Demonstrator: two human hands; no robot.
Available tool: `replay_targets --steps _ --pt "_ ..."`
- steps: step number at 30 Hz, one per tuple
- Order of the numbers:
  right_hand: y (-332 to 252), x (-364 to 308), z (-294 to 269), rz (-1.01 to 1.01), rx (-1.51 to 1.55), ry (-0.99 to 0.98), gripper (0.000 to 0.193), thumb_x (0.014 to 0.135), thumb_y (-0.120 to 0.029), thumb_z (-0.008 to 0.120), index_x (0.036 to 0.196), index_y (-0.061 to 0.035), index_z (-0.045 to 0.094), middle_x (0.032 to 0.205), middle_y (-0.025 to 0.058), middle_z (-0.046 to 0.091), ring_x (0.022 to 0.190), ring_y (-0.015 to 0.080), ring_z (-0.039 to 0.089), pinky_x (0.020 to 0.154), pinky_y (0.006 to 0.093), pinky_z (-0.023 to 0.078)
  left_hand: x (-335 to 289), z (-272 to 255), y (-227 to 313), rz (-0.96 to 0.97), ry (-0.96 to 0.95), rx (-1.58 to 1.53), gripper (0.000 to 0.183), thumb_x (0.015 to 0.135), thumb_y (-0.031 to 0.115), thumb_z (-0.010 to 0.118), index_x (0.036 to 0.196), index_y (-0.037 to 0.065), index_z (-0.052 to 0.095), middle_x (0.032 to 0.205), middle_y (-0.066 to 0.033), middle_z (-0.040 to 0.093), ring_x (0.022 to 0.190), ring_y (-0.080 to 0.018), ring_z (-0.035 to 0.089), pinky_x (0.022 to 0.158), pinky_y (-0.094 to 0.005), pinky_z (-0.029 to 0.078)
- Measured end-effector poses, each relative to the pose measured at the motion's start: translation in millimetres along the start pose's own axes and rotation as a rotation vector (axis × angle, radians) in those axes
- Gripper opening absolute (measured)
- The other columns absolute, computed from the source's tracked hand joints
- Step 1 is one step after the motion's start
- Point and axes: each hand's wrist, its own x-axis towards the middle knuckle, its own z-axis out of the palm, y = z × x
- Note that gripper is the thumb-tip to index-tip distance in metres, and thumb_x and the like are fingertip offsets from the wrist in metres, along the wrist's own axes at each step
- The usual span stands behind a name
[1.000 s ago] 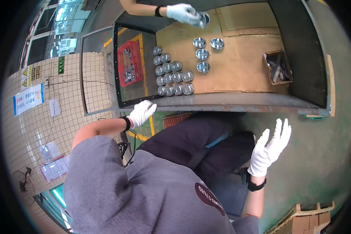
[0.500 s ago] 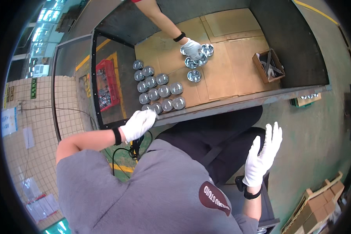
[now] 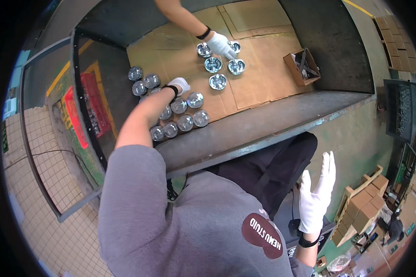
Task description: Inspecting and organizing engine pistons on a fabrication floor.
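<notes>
My left hand (image 3: 181, 86), in a white glove, reaches over the bin's near wall into a group of metal pistons (image 3: 179, 105) that stand smooth end up. Its fingers curl down over one spot in the back of the group; the piston under them is mostly hidden. My right hand (image 3: 315, 201), also gloved, is held up outside the bin with its fingers stretched, holding nothing. Farther in, a co-worker's gloved hand (image 3: 221, 45) is at a second group of pistons (image 3: 213, 65), which stand hollow side up.
Cardboard sheets (image 3: 263, 74) line the dark metal bin (image 3: 263, 134). A small box (image 3: 302, 67) with flat pieces lies at its right end. Left of the bin is a red crate (image 3: 88, 111) of metal parts. Cartons on a pallet (image 3: 363, 205) stand at lower right.
My left hand has gone from the bin's near edge in over the smooth-topped pistons. My right hand stays raised and open. The co-worker's hand has shifted off the front piston; the view has turned.
</notes>
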Motion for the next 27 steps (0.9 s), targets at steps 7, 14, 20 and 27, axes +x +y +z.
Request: replay_targets --steps 7,14,20,27 --pt "16 -20 17 0.293 -0.013 -0.013 0.058 0.089 -0.012 0.06 0.142 -0.0051 0.037 0.146 0.0153 0.039 0.134 0.0309 0.037 0.111 0.0394 0.028 -17 60 71 -0.115 0.149 -0.063 0.085 0.074 0.055 0.068 0.141 0.015 0.036 0.134 -0.0132 0.046 0.116 -0.0341 0.055 0.107 -0.0589 0.028" --pt "23 -28 37 0.372 -0.013 -0.097 0.058 0.09 -0.017 0.061 0.142 -0.0072 0.038 0.145 0.0164 0.039 0.133 0.0326 0.038 0.109 0.0407 0.031 -7 85 82 -0.186 0.235 0.021 0.067 0.078 0.044 0.069 0.131 0.012 0.043 0.129 -0.0139 0.048 0.11 -0.0326 0.058 0.103 -0.058 0.032" --pt "39 -29 43 0.24 0.069 -0.037 0.053 0.091 -0.014 0.059 0.14 -0.0058 0.041 0.143 0.016 0.043 0.13 0.0307 0.042 0.106 0.0379 0.036 -96 -4 55 0.194 0.217 -0.47 0.045 0.078 0.046 0.063 0.097 0.004 0.064 0.086 -0.0172 0.065 0.084 -0.0308 0.065 0.071 -0.0408 0.054" --pt "39 -27 51 -0.134 0.133 0.074 0.049 0.092 -0.016 0.059 0.139 -0.0084 0.044 0.142 0.0137 0.044 0.132 0.0301 0.041 0.108 0.0388 0.034 -286 -115 79 0.146 0.35 -0.796 0.059 0.083 0.044 0.07 0.12 0.001 0.055 0.097 -0.0052 0.06 0.085 -0.0083 0.056 0.073 -0.0215 0.046"
